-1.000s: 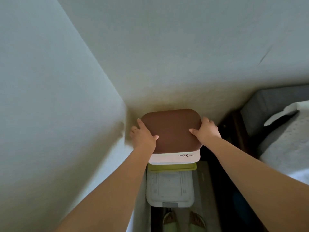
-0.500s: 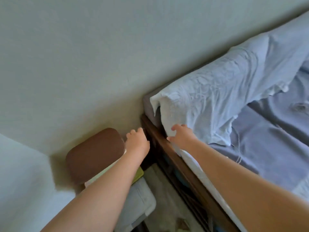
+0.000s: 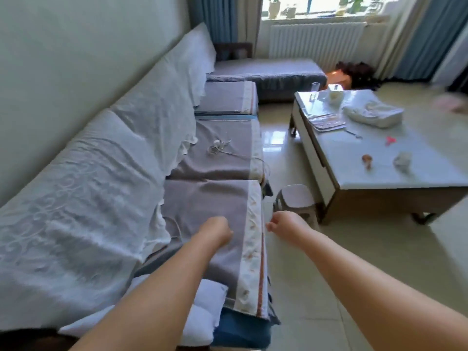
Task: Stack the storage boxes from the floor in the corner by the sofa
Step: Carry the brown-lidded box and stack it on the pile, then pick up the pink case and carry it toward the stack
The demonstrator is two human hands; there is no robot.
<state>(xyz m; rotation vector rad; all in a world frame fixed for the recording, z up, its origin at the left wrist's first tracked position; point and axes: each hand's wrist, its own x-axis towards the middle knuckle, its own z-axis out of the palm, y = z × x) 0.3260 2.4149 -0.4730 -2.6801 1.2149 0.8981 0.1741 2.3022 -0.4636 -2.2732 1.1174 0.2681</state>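
Observation:
No storage box shows in the head view now; the corner stack is out of frame. My left hand (image 3: 216, 230) hovers over the sofa's (image 3: 210, 198) near grey seat cushion, fingers curled loosely, holding nothing. My right hand (image 3: 285, 224) hangs just past the sofa's front edge above the floor, fingers curled in, also holding nothing. Both forearms reach in from the bottom of the view.
A small pink stool (image 3: 298, 198) stands between the sofa and a low coffee table (image 3: 379, 160) carrying papers and small items. A white cable (image 3: 219, 148) lies on the middle cushion. Tiled floor (image 3: 367, 262) stretches right; a radiator (image 3: 316, 41) sits under the window.
The view swung right, away from the corner. The brown-lidded box and the stack under it left the frame. Both hands let go and now hang with nothing in them over the sofa edge.

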